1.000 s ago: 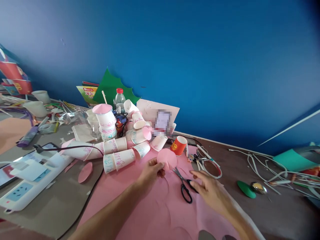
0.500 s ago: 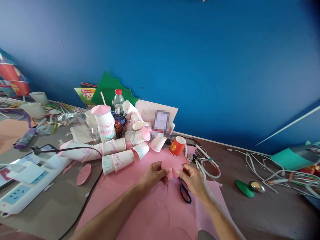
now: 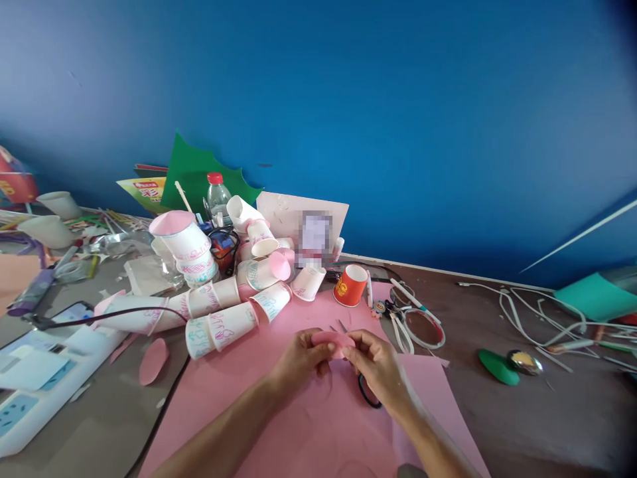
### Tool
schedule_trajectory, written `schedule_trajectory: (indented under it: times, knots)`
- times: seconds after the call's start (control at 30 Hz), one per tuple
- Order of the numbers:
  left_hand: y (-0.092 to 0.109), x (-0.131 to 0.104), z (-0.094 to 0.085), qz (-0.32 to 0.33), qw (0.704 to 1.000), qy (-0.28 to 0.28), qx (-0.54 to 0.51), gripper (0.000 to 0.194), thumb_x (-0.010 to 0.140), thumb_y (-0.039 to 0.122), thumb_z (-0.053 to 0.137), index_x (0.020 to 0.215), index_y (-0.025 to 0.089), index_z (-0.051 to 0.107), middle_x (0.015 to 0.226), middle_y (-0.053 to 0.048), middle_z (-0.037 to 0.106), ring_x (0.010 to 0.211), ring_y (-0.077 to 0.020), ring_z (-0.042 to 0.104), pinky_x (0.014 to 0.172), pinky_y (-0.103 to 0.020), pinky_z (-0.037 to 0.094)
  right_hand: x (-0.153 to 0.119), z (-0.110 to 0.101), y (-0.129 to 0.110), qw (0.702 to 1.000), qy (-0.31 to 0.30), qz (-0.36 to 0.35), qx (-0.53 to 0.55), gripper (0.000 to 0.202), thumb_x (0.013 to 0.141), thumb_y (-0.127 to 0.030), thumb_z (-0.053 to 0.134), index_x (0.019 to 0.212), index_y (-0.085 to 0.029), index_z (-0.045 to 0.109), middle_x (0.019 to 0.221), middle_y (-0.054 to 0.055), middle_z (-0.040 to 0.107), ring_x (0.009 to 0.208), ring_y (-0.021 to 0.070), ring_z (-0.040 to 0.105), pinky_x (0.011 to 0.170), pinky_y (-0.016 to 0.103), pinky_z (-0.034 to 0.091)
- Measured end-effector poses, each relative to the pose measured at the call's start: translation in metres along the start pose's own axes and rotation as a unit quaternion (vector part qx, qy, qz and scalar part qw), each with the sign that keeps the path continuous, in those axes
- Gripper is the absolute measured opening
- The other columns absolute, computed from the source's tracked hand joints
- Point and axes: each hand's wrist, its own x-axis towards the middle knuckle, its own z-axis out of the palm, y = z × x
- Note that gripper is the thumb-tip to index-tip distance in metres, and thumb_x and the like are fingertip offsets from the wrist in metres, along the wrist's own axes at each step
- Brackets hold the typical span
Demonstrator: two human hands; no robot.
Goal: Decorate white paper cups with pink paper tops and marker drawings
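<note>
The held paper (image 3: pixel 336 339) looks matt, scissor blades (image 3: pixel 342 326) metal; near the table's (image 3: pixel 537 418) far edge, the bottle (image 3: pixel 217 197) glossy plastic.

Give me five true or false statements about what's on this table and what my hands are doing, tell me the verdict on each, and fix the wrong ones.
1. The left hand and the right hand both hold the pink paper piece. True.
2. The scissors are held in the right hand. False: they lie on the pink sheet, partly hidden by the hand.
3. The red paper cup stands with its mouth up. True.
4. The clear bottle has a green cap. False: its cap is red.
5. The green oval piece lies to the left of the pink sheet. False: it lies to the right.
</note>
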Motion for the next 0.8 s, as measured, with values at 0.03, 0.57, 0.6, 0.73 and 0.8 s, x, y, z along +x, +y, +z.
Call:
schedule_trajectory:
  times: [0.03, 0.57, 0.6, 0.73, 0.8]
  knots:
    - [0.002, -0.001, 0.001, 0.006, 1.0, 0.003, 0.016, 0.038, 0.068, 0.05, 0.074, 0.075, 0.012, 0.073, 0.05, 0.003, 0.046, 0.043, -0.0067, 0.038, 0.043, -0.021, 0.03, -0.003, 0.0, -0.001, 1.0, 0.0, -0.006, -0.014, 0.026, 0.078, -0.042, 0.061, 0.078, -0.017, 0.066, 0.062, 0.0, 0.059, 0.054, 0.0128, 0.051, 0.051, 0.023, 0.042]
    - [-0.005, -0.001, 0.0, 0.094, 0.988, 0.037, 0.114, 0.025, 0.072, 0.038, 0.072, 0.07, 0.015, 0.06, 0.066, 0.001, 0.055, 0.063, -0.012, 0.049, 0.059, -0.023, 0.036, -0.012, 0.008, 0.013, 0.996, 0.055, -0.041, -0.048, 0.025, 0.086, -0.032, 0.057, 0.106, -0.017, 0.058, 0.079, 0.005, 0.071, 0.07, 0.0176, 0.066, 0.066, 0.027, 0.051]
    - [-0.003, -0.002, 0.001, 0.069, 0.99, 0.038, 0.115, 0.025, 0.072, 0.037, 0.072, 0.07, 0.015, 0.059, 0.061, 0.003, 0.051, 0.056, -0.01, 0.044, 0.054, -0.022, 0.032, -0.012, 0.008, 0.015, 0.996, 0.059, -0.041, -0.048, 0.026, 0.086, -0.034, 0.057, 0.106, -0.017, 0.058, 0.08, 0.006, 0.072, 0.07, 0.0183, 0.067, 0.067, 0.028, 0.052]
    - [0.002, -0.006, 0.006, -0.005, 0.993, 0.046, 0.111, 0.019, 0.073, 0.032, 0.065, 0.069, 0.017, 0.054, 0.048, 0.008, 0.042, 0.045, -0.0072, 0.033, 0.047, -0.021, 0.022, -0.011, 0.008, 0.022, 0.995, 0.075, -0.043, -0.054, 0.029, 0.086, -0.034, 0.056, 0.11, -0.019, 0.057, 0.086, 0.007, 0.073, 0.078, 0.0212, 0.07, 0.072, 0.031, 0.054]
    - [0.002, -0.007, 0.008, -0.011, 0.992, 0.054, 0.11, 0.017, 0.073, 0.03, 0.063, 0.069, 0.017, 0.052, 0.047, 0.009, 0.042, 0.045, -0.0074, 0.034, 0.046, -0.021, 0.022, -0.01, 0.009, 0.027, 0.994, 0.079, -0.05, -0.063, 0.029, 0.086, -0.036, 0.056, 0.11, -0.02, 0.057, 0.085, 0.007, 0.073, 0.077, 0.0212, 0.07, 0.071, 0.03, 0.054]
